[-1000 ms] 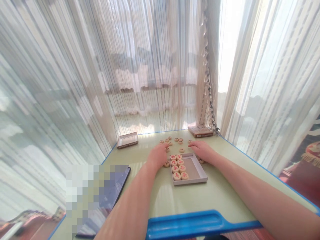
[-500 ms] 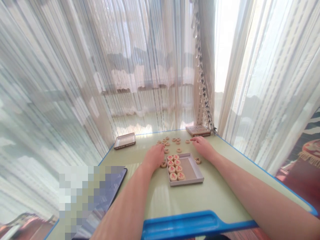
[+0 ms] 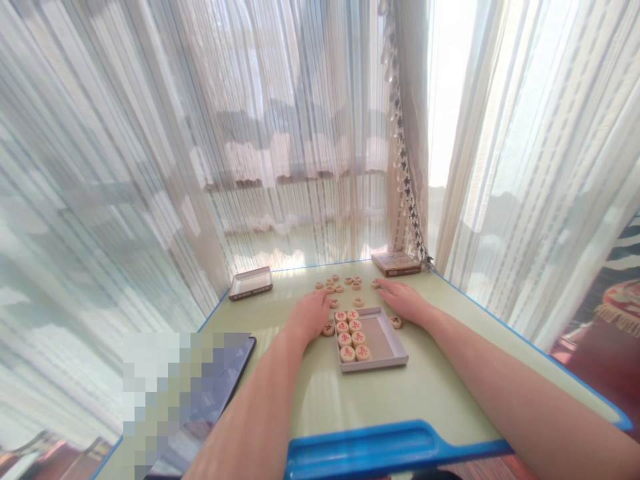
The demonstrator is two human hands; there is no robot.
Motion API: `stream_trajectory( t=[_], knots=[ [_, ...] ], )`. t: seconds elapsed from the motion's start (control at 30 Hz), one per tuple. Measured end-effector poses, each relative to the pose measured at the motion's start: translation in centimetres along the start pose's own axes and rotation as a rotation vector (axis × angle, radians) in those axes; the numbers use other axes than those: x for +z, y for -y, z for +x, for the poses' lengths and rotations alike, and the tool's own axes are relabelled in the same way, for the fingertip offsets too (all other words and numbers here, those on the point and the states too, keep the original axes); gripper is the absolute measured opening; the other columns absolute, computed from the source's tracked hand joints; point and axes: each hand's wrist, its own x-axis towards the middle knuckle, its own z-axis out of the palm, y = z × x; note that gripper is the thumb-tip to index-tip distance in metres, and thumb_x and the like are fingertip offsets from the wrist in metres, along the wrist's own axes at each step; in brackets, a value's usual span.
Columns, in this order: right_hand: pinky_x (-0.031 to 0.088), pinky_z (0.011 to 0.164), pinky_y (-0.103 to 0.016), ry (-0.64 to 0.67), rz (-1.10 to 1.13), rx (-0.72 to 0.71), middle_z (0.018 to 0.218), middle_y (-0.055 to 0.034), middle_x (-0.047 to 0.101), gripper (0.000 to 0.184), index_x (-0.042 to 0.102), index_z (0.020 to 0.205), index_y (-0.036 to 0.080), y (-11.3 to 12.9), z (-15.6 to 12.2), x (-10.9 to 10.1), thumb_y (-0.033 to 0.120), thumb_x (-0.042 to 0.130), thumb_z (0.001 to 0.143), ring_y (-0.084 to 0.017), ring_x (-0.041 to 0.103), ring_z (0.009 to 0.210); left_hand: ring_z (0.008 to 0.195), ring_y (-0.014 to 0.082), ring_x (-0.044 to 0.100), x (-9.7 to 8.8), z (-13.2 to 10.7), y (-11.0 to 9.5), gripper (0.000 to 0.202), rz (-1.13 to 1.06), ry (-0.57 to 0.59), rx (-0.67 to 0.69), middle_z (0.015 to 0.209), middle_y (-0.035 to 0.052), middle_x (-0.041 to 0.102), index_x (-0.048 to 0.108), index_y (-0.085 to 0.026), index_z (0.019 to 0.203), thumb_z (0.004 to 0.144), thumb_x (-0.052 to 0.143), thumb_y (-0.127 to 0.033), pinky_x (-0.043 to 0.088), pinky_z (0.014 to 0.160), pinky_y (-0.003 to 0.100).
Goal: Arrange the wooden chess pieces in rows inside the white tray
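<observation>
Fingers forward, my left hand (image 3: 311,313) rests low over the table left of a shallow box tray (image 3: 383,363). Its fingertips are beside a round wooden Chinese chess piece (image 3: 334,303); contact is hard to make out. Another piece (image 3: 328,329) lies between this hand and the tray. To the right, my right hand (image 3: 406,301) reaches out with extended fingers, their tips at a single piece (image 3: 375,284). One dark-marked piece (image 3: 395,322) sits between the tray and my right wrist. Red-marked pieces (image 3: 359,339) fill two columns on the tray's left side.
Several loose pieces (image 3: 349,281) lie beyond the tray. A box lid (image 3: 251,283) is at the back left, and a closed box (image 3: 396,263) at the back right. A tablet-like device (image 3: 235,373) lies left of my forearm. The table has a blue edge (image 3: 365,448).
My right hand has shifted slightly left and down, its fingertips reaching the single piece. My left hand has drawn back a little, showing more of the pieces behind it.
</observation>
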Motion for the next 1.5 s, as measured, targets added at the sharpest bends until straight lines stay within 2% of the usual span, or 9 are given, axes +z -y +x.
stream_trajectory(
  t=[0.17, 0.3, 0.4, 0.57, 0.83, 1.17, 1.33, 1.43, 1.5],
  knots=[
    [0.033, 0.099, -0.040, -0.025, -0.020, -0.024, 0.125, -0.0058, 0.054, 0.045, 0.053, 0.120, 0.020, -0.3, 0.2, 0.3, 0.037, 0.031, 0.085, -0.024, 0.046, 0.115, 0.107, 0.0207, 0.052, -0.1, 0.2, -0.1, 0.034, 0.021, -0.054, 0.050, 0.114, 0.0082, 0.059, 0.055, -0.018, 0.111, 0.086, 0.032, -0.020, 0.039, 0.093, 0.034],
    [0.030, 0.101, -0.039, -0.025, -0.024, -0.032, 0.129, -0.0076, 0.049, 0.047, 0.049, 0.125, 0.018, -0.4, 0.2, 0.4, 0.037, 0.032, 0.085, -0.025, 0.043, 0.118, 0.117, 0.0222, 0.043, 0.1, 0.3, 0.3, 0.042, 0.103, -0.102, 0.074, 0.124, 0.0085, 0.052, 0.053, -0.017, 0.116, 0.079, 0.036, -0.008, 0.034, 0.099, 0.035],
    [0.032, 0.100, -0.040, -0.013, -0.038, -0.052, 0.129, -0.0075, 0.049, 0.047, 0.048, 0.126, 0.019, -0.4, 0.2, 0.4, 0.035, 0.032, 0.085, -0.025, 0.044, 0.118, 0.121, 0.0226, 0.041, 0.1, 0.1, 0.5, 0.050, 0.179, -0.050, 0.027, 0.128, 0.0094, 0.049, 0.047, -0.015, 0.123, 0.076, 0.036, -0.003, 0.030, 0.102, 0.034],
    [0.032, 0.100, -0.041, -0.013, -0.074, -0.069, 0.127, -0.0084, 0.051, 0.046, 0.051, 0.124, 0.019, -0.3, 0.2, 0.4, 0.035, 0.032, 0.085, -0.026, 0.045, 0.117, 0.112, 0.0221, 0.050, -0.2, -0.3, 0.0, 0.043, 0.232, 0.072, -0.051, 0.121, 0.0144, 0.054, 0.043, -0.011, 0.125, 0.085, 0.029, -0.015, 0.035, 0.097, 0.033],
    [0.032, 0.099, -0.040, -0.005, -0.051, -0.074, 0.124, -0.0082, 0.053, 0.044, 0.053, 0.120, 0.020, -0.2, 0.1, 0.3, 0.035, 0.032, 0.085, -0.025, 0.046, 0.115, 0.105, 0.0212, 0.053, -0.2, -0.2, -0.1, 0.039, 0.236, 0.058, -0.006, 0.112, 0.0118, 0.059, 0.054, -0.014, 0.107, 0.089, 0.024, -0.030, 0.036, 0.093, 0.032],
    [0.034, 0.095, -0.041, -0.023, 0.047, -0.038, 0.116, -0.0069, 0.059, 0.035, 0.059, 0.105, 0.024, 0.3, -0.1, 0.1, 0.036, 0.036, 0.083, -0.025, 0.050, 0.109, 0.113, 0.0204, 0.048, -0.2, -0.3, -0.1, 0.043, 0.200, 0.050, 0.009, 0.121, 0.0081, 0.055, 0.054, -0.018, 0.113, 0.090, 0.020, -0.032, 0.033, 0.097, 0.033],
    [0.035, 0.092, -0.042, -0.017, 0.209, 0.035, 0.107, -0.0067, 0.063, 0.029, 0.064, 0.090, 0.023, 0.6, -0.2, -0.4, 0.041, 0.043, 0.080, -0.027, 0.052, 0.104, 0.112, 0.0211, 0.049, -0.2, -0.2, -0.1, 0.044, 0.188, 0.050, -0.013, 0.122, 0.0084, 0.055, 0.054, -0.017, 0.113, 0.089, 0.021, -0.033, 0.032, 0.098, 0.034],
    [0.042, 0.086, -0.035, 0.055, 0.419, 0.090, 0.110, -0.0066, 0.063, 0.036, 0.062, 0.097, 0.021, 0.7, -0.8, -1.7, 0.044, 0.039, 0.083, -0.023, 0.055, 0.102, 0.112, 0.0212, 0.049, -0.2, -0.2, -0.2, 0.043, 0.189, 0.055, -0.015, 0.121, 0.0085, 0.055, 0.054, -0.018, 0.113, 0.089, 0.022, -0.032, 0.032, 0.099, 0.034],
    [0.044, 0.084, -0.034, 0.149, 0.550, 0.133, 0.111, -0.0061, 0.062, 0.036, 0.059, 0.104, 0.022, 0.8, -1.0, -2.6, 0.044, 0.044, 0.080, -0.022, 0.055, 0.102, 0.113, 0.0214, 0.048, -0.3, -0.2, -0.2, 0.042, 0.195, 0.061, -0.018, 0.120, 0.0084, 0.056, 0.054, -0.018, 0.113, 0.089, 0.023, -0.033, 0.032, 0.098, 0.034]
  ],
)
